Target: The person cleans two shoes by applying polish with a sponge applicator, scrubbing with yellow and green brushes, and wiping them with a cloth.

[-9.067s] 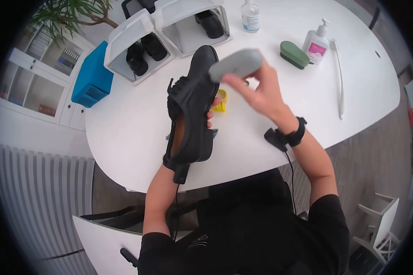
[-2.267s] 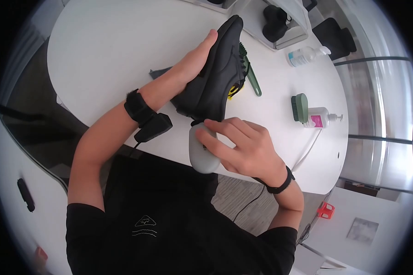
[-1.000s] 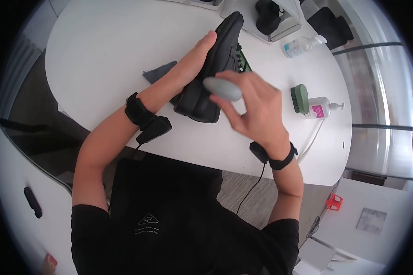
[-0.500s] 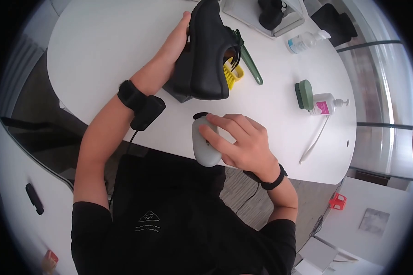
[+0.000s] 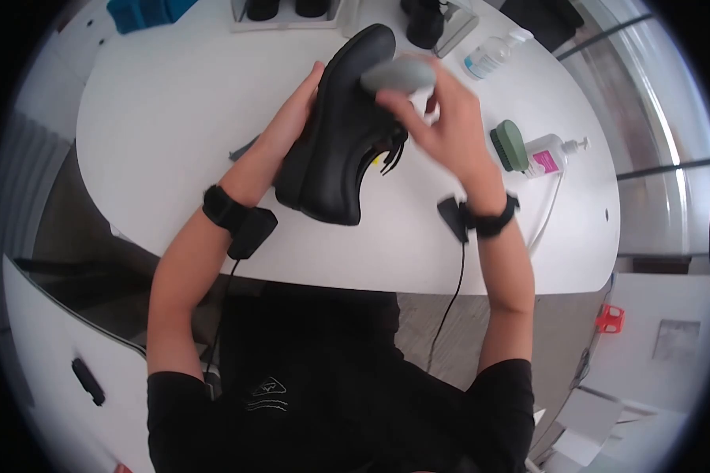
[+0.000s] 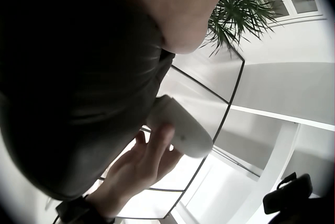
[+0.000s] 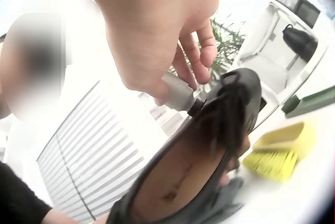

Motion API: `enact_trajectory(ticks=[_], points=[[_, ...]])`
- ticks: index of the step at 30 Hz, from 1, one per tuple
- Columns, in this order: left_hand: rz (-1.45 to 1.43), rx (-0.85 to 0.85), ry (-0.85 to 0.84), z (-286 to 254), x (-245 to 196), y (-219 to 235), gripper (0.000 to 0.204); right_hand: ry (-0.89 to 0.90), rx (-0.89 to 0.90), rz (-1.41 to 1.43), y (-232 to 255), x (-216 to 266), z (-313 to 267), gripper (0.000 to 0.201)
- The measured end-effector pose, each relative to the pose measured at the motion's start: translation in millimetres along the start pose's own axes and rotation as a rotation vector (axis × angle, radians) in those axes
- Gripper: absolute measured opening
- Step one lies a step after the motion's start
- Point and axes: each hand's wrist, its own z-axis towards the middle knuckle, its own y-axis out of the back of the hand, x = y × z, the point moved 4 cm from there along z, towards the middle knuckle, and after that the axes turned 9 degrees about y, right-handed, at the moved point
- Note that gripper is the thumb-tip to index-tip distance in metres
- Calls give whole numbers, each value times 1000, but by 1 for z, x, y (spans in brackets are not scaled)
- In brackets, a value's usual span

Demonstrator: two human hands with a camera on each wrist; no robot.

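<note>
A black lace-up shoe [image 5: 331, 134] is held up over the table, toe pointing away, in the left hand [image 5: 298, 110]. That hand's fingers curl round the shoe's far side, as the right wrist view shows at its edge [image 7: 230, 171]. Between thumb and fingers the right hand [image 5: 454, 118] grips a grey rounded applicator [image 5: 398, 75] against the shoe's upper near the toe. In the right wrist view the applicator's dark tip [image 7: 196, 108] meets the shoe beside the laces. Brown lining [image 7: 172, 187] shows inside the shoe.
On the white table [image 5: 181, 102] lie a yellow brush [image 7: 272, 164], a grey cloth [image 5: 244, 148] and a green brush [image 5: 509, 146] beside a pump bottle [image 5: 546, 156]. A clear bottle [image 5: 487, 57] and boxes holding black shoes [image 5: 424, 24] stand farther back.
Since half a second ago, the applicator has risen from near the table's front edge to the shoe's toe. The shoe has tilted, its toe turning rightward, and the head view has shifted.
</note>
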Motion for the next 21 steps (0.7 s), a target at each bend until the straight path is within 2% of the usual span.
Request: enact_trajectory(ticks=[1, 3, 5, 7, 8, 9, 10, 12, 13, 15, 16, 17, 18, 19, 21], points=[[28, 13, 6, 3, 2, 1, 69, -22, -46, -30, 1, -23, 11, 47], [-102, -63, 46, 10, 6, 5, 74, -258, -82, -70, 0, -81, 20, 47], [-34, -78, 8, 7, 3, 2, 77, -307, -113, -116, -2, -127, 22, 49], [34, -94, -39, 7, -3, 4, 80, -351, -146, -157, -3, -152, 14, 52], [18, -109, -49, 9, -2, 9, 81, -405, -81, -176, -7, -163, 8, 54], [-2, -125, -54, 8, -3, 10, 82, -464, -10, -193, -8, -162, 5, 56], [4, -119, -48, 7, -2, 11, 82, -472, -15, -197, -5, -160, -2, 56], [-129, -44, -9, 7, 0, 12, 69, -532, 140, -198, -5, -147, -21, 57], [-126, -39, -6, 7, 0, 14, 69, -536, 137, -202, -1, -139, -29, 57], [-85, -98, 39, 9, 3, 18, 68, -709, 259, -207, 8, -134, -53, 54], [-80, -95, 43, 5, 1, 11, 68, -720, 249, -151, 10, -143, -69, 53], [-26, -134, 43, 0, 1, 7, 77, -724, 245, -152, 17, -152, -86, 53], [28, -174, 43, -4, 1, 4, 86, -858, 361, 37, 18, -159, -106, 56], [32, -174, 45, -3, 3, 7, 86, -985, 475, 232, 18, -158, -120, 58], [7, -126, 0, 3, 6, 12, 86, -1009, 490, 309, 30, -145, -140, 58]])
